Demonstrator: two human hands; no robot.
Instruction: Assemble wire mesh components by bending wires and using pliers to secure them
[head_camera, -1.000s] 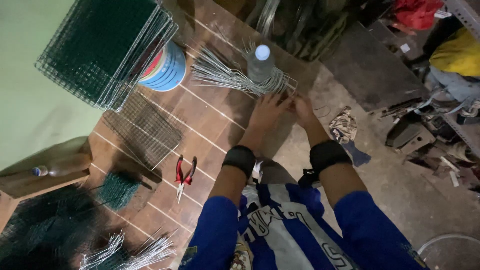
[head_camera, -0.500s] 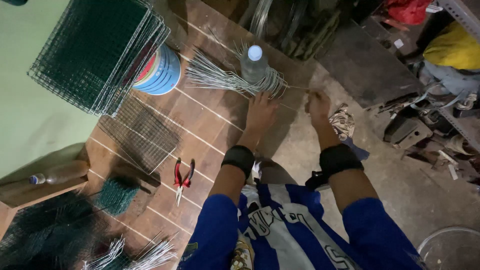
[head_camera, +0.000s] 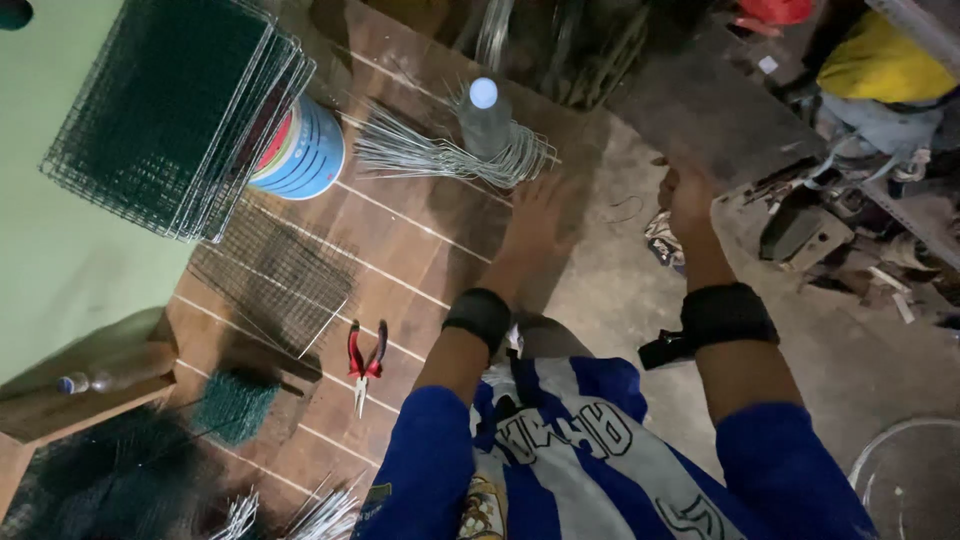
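A stack of dark green wire mesh panels (head_camera: 165, 110) leans at the far left, and just beside it stands a blue and white tin (head_camera: 300, 150). Below these a single mesh panel (head_camera: 275, 275) lies flat on the brown tiled floor (head_camera: 420, 250), with red-handled pliers (head_camera: 366, 362) close to its lower edge. Further right, a bundle of thin grey wires (head_camera: 440, 155) lies fanned out on the tiles, and a clear plastic bottle (head_camera: 485, 120) with a pale cap stands upright at its looped end. The left hand (head_camera: 535, 215) reaches out just beside that end, fingers spread open and holding nothing. The right hand (head_camera: 685, 195), well apart from the wires, is raised with its fingers curled; whether it grips anything cannot be told.
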